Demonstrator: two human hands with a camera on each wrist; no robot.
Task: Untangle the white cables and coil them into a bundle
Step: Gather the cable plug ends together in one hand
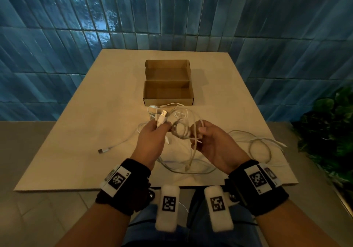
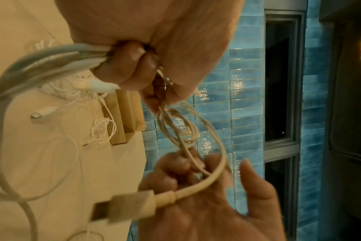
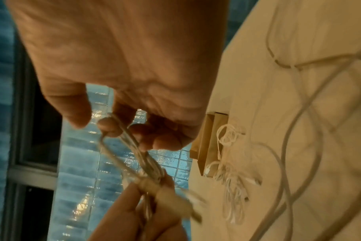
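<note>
Several white cables are tangled over the table. My left hand grips a bunch of strands, and a white USB plug sticks up from its fingers. My right hand pinches a cable beside it. A small coil hangs between the two hands. In the left wrist view the left hand's fingers curl round the strands, the coil runs down to the right hand, and another USB plug dangles close to the camera. The right wrist view shows fingertips pinching the loops.
An open cardboard box stands at mid-table behind the hands. Loose cable loops trail to the right edge, and a plug end lies at the left. Thin white wires lie against the box front. A green plant stands at the right.
</note>
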